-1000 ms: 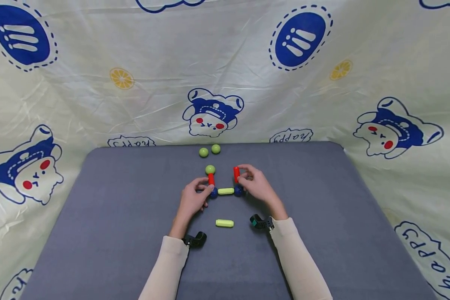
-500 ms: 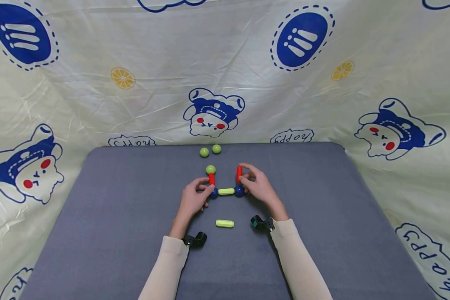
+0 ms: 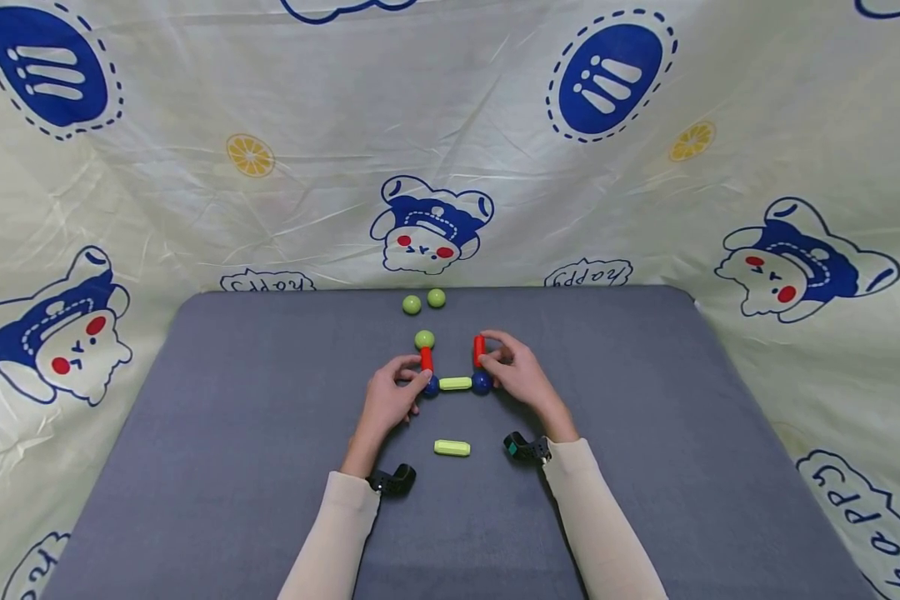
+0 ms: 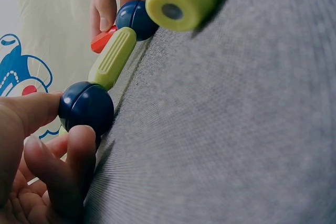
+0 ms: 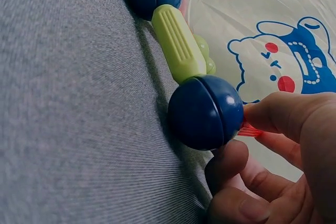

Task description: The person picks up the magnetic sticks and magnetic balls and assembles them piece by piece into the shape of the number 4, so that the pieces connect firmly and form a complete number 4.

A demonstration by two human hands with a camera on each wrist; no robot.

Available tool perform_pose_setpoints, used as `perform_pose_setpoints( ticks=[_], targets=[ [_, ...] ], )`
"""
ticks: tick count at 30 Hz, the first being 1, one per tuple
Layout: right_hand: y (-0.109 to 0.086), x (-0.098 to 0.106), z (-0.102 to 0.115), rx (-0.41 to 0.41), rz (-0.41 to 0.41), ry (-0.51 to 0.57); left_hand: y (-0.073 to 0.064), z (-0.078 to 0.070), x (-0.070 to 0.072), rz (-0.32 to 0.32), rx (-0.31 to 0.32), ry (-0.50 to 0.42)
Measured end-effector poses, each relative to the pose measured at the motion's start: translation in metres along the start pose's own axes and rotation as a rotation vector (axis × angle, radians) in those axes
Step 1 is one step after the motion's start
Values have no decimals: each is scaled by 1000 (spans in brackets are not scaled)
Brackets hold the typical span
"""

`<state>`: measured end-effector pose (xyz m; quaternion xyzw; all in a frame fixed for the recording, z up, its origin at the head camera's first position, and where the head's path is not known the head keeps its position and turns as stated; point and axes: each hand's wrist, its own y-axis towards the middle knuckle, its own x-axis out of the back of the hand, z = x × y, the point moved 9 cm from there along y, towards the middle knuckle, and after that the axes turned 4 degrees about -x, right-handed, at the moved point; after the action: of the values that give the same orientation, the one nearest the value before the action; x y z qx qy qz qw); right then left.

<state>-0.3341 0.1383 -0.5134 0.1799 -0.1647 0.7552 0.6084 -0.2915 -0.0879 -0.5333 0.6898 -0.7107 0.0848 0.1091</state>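
My left hand (image 3: pixel 390 393) pinches the left blue ball (image 4: pixel 89 108) between thumb and fingers. From that ball a red stick (image 3: pixel 427 359) runs away from me to a green ball (image 3: pixel 424 339). A yellow-green stick (image 3: pixel 455 383) joins the left blue ball to the right blue ball (image 5: pixel 205 112). With thumb and fingers my right hand (image 3: pixel 521 372) holds a second red stick (image 3: pixel 479 351), its near end right at the right blue ball. In the right wrist view the ball hides most of this stick.
Two loose green balls, one on the left (image 3: pixel 412 305) and one on the right (image 3: pixel 437 297), lie near the far edge of the grey table (image 3: pixel 270 433). A loose yellow-green stick (image 3: pixel 452 448) lies between my forearms. A printed curtain (image 3: pixel 307 217) hangs behind the table.
The right hand has shifted the second red stick slightly rightward, more in line with the right blue ball. My left hand keeps its hold. The head view has drifted slightly.
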Motion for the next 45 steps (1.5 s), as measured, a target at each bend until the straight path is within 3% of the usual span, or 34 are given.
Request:
perform_pose_setpoints(
  ticks=[24, 39, 45],
  targets=[
    [-1, -8, -3, -48, 22, -52, -1, 0, 4, -7, 4, -3],
    [-3, -2, -5, -78, 40, -87, 2, 1, -1, 14, 3, -5],
    [6, 6, 10, -80, 104, -222, 2, 2, 1, 10, 9, -9]
  ],
)
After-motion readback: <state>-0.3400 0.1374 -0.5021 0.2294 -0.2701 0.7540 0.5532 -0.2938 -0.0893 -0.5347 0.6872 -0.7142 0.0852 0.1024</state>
